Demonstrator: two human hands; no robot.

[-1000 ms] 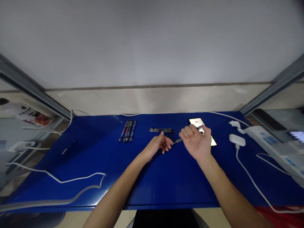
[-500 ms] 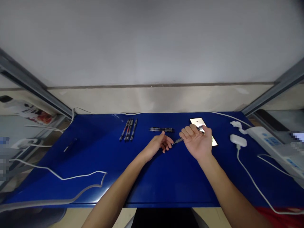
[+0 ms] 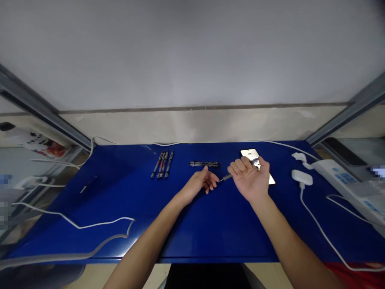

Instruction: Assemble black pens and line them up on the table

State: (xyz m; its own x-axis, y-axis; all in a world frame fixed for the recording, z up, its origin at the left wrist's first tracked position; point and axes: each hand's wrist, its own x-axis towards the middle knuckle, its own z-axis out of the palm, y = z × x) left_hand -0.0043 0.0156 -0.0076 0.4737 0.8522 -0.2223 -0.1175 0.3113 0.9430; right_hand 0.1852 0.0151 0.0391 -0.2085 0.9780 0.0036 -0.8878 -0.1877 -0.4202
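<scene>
My right hand (image 3: 249, 178) is wrapped round a dark pen (image 3: 226, 177), whose tip points down and left toward my other hand. Beside that tip, my left hand (image 3: 202, 183) has its fingers loosely curled; whether they pinch something small is hidden. Just behind my left hand, several pens (image 3: 204, 164) lie sideways together on the blue table (image 3: 222, 228). Farther left, more pens (image 3: 162, 164) lie side by side, pointing away from me, some with red parts. A phone (image 3: 252, 153) with a lit screen lies partly behind my right hand.
A white earbud case (image 3: 302, 177) with a cable and a white power strip (image 3: 343, 180) are at the right. White cables (image 3: 102, 222) cross the left side, near a small dark object (image 3: 89, 184). A bottle (image 3: 36, 140) lies beyond the left frame post.
The pen in my right hand has tilted slightly, and its tip is a little farther from my left fingers. Otherwise both hands stay nearly in place.
</scene>
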